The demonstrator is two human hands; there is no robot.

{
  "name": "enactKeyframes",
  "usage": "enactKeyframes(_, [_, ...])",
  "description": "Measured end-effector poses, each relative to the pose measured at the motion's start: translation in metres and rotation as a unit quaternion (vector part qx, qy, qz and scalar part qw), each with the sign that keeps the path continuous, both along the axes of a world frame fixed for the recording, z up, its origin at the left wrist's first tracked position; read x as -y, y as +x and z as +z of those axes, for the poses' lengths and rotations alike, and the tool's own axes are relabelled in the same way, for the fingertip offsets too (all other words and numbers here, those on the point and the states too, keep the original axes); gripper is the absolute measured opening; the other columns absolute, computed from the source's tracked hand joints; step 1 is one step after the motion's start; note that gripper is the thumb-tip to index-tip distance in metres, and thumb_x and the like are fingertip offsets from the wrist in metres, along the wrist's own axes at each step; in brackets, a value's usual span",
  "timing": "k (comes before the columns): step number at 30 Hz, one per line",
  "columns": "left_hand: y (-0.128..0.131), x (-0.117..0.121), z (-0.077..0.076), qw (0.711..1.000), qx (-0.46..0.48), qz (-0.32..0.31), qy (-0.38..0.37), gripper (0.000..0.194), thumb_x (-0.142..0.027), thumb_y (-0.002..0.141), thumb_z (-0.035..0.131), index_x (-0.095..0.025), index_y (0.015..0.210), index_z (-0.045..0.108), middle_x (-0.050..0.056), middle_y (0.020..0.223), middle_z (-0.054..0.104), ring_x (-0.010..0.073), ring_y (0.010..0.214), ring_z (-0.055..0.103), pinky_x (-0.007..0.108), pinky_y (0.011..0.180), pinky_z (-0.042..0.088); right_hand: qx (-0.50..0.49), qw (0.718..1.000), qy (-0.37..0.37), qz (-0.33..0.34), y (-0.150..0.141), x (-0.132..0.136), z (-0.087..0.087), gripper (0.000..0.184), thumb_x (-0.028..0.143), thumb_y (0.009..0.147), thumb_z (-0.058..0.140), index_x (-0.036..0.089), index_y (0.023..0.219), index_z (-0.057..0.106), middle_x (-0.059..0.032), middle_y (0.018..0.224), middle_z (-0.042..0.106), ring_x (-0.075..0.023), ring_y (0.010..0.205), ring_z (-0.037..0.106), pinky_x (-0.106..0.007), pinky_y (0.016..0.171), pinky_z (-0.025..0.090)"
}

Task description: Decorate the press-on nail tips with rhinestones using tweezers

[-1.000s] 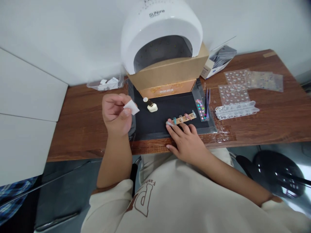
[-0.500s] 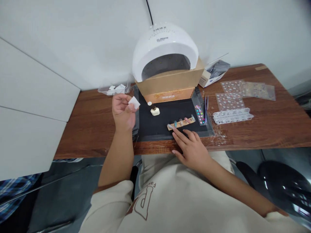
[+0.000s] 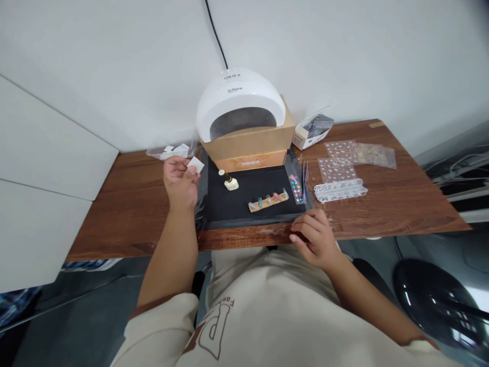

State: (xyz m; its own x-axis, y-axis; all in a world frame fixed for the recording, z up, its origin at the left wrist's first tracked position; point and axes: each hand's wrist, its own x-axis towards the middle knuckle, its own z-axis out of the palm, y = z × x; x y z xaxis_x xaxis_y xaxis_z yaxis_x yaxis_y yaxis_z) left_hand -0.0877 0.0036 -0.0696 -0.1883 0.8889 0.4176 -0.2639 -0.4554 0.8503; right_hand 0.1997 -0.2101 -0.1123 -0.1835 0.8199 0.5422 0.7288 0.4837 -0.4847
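Note:
My left hand (image 3: 181,184) is raised at the left of the black mat (image 3: 225,214), pinching a white square lint-free wipe (image 3: 196,164) between thumb and fingers. Empty and loosely bent, my right hand (image 3: 315,237) rests at the table's front edge, its thumb apart from the fingers. On the mat, a wooden strip (image 3: 268,202) bears several false nails in blue, clear and pink. A small cream bottle of nail polish (image 3: 231,184) stands behind it to the left. Purplish tweezers (image 3: 304,179) lie beside a pack of coloured rhinestones (image 3: 296,188).
A white nail lamp (image 3: 240,99) sits on a cardboard box (image 3: 248,162) at the back. Left of it is a clear tray (image 3: 155,152) of wipes. To the right are an open box of grey packets (image 3: 317,127), sticker sheets (image 3: 336,168) and a clear plastic case (image 3: 340,190).
My right hand has left the wooden strip and drawn back right to the table edge. My left hand keeps the wipe. The whole view has shifted somewhat.

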Motion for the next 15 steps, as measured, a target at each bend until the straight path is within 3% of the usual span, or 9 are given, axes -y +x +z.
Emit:
enactKeyframes(3, [0.000, -0.004, -0.002, 1.000, -0.002, 0.031, -0.002, 0.051, -0.041, 0.056, 0.093, -0.023, 0.086, 0.056, -0.010, 0.064, 0.053, 0.0031, 0.044, 0.040, 0.016, 0.042, 0.033, 0.007, 0.999, 0.003, -0.039, 0.019, -0.006, 0.011, 0.015, 0.029, 0.092, 0.055, 0.021, 0.082, 0.063, -0.0046, 0.079, 0.069, -0.0215, 0.082, 0.055, -0.040, 0.082, 0.043])
enactKeyframes(5, [0.000, -0.006, -0.002, 0.999, 0.000, 0.044, -0.002, 0.051, -0.040, 0.055, 0.093, -0.023, 0.085, 0.056, -0.010, 0.063, 0.051, 0.0029, 0.044, 0.040, 0.016, 0.041, 0.030, 0.026, 0.995, -0.014, -0.099, 0.035, -0.019, 0.025, 0.020, 0.033, 0.093, 0.054, 0.020, 0.081, 0.063, -0.0059, 0.077, 0.068, -0.0228, 0.081, 0.054, -0.040, 0.081, 0.042])
enactKeyframes(7, [0.000, -0.009, -0.003, 0.999, 0.002, 0.052, -0.004, 0.051, -0.038, 0.053, 0.094, -0.022, 0.084, 0.056, -0.011, 0.062, 0.051, 0.0027, 0.043, 0.039, 0.016, 0.040, 0.030, 0.120, 0.960, -0.117, -0.225, 0.051, -0.042, 0.043, 0.033, 0.044, 0.095, 0.049, 0.020, 0.080, 0.065, -0.0090, 0.082, 0.071, -0.0268, 0.090, 0.058, -0.042, 0.086, 0.043])
enactKeyframes(9, [-0.001, -0.011, -0.004, 0.998, 0.002, 0.057, -0.007, 0.051, -0.038, 0.052, 0.094, -0.022, 0.084, 0.056, -0.011, 0.063, 0.052, 0.0029, 0.043, 0.040, 0.016, 0.041, 0.032, 0.220, 0.891, -0.277, -0.286, 0.060, -0.071, 0.061, 0.043, 0.053, 0.095, 0.044, 0.019, 0.091, 0.070, -0.0133, 0.096, 0.074, -0.0320, 0.108, 0.060, -0.043, 0.090, 0.044])
enactKeyframes(12, [-0.004, -0.013, -0.006, 0.998, 0.001, 0.064, -0.008, 0.049, -0.037, 0.054, 0.093, -0.022, 0.084, 0.057, -0.010, 0.064, 0.055, 0.0032, 0.045, 0.043, 0.015, 0.041, 0.033, 0.250, 0.860, -0.343, -0.283, 0.062, -0.115, 0.075, 0.050, 0.059, 0.091, 0.048, 0.016, 0.096, 0.074, -0.0196, 0.102, 0.075, -0.0348, 0.103, 0.067, -0.045, 0.086, 0.048])
enactKeyframes(15, [-0.007, -0.015, -0.010, 0.998, -0.002, 0.068, -0.006, 0.046, -0.035, 0.057, 0.092, -0.022, 0.086, 0.058, -0.009, 0.065, 0.057, 0.0040, 0.047, 0.046, 0.016, 0.042, 0.035, 0.264, 0.846, -0.372, -0.276, 0.057, -0.144, 0.072, 0.046, 0.054, 0.087, 0.057, 0.016, 0.108, 0.074, -0.0207, 0.112, 0.074, -0.0342, 0.110, 0.068, -0.044, 0.091, 0.049])
